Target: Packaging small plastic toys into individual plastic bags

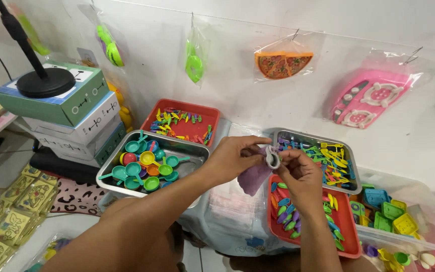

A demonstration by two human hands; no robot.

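Observation:
My left hand (235,157) and my right hand (298,174) meet over the trays and together hold a small purple pouch (256,175) by its top. The fingertips of both hands pinch the pouch's mouth, where a whitish rim (273,158) shows. The pouch hangs down between the hands. Below my right hand lies a red tray (351,236) with several small coloured toy spoons.
A metal tray (197,153) of little coloured pans sits at the left, a red tray (212,118) of tiny cutlery behind it, another metal tray (353,186) of toy pieces at the right. Stacked boxes (84,118) carry a black stand. Bagged toys hang on the wall (368,95).

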